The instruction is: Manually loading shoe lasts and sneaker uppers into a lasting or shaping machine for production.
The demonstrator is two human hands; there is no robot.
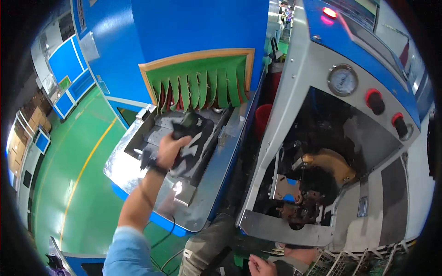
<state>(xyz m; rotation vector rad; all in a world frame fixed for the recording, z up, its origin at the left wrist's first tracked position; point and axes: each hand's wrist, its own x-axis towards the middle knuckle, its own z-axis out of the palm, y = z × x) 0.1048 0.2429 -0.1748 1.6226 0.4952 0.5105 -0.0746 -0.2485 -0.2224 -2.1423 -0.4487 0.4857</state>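
Far-left edge: brown cartons [17, 149] are sitting in a pile, and a blue cabinet [66, 57] is standing across the aisle.
Floor: the glossy green floor [55, 184] is carrying a yellow line [87, 161] that is running past the worktable.
Worktable: the shiny metal table [120, 163] is reflecting light, its blue edge is curving round the near corners, and a sunken bed is lying along its middle.
Left hand [170, 151]: it is reaching over the bed, wearing a dark wristband [158, 168], and closing on the shoe with its thumb showing and its fingers mostly hidden.
Shoe: the dark shoe [195, 146] with pale panels is lying in the bed, slightly blurred, just in front of the curtain.
Curtain: green strips [200, 87] are hanging in a tan frame [250, 64] on a tall blue housing [198, 27].
Right hand [261, 267]: it is showing at the lower edge, partly cut off; I cannot tell whether it is holding anything.
Right-hand machine: the grey-and-blue machine [281, 117] is showing 1 glowing red lamp [329, 12], 1 round gauge [342, 80] and 2 red-collared black knobs [375, 103].
Lower right: pale racks [322, 264] are standing beneath it.
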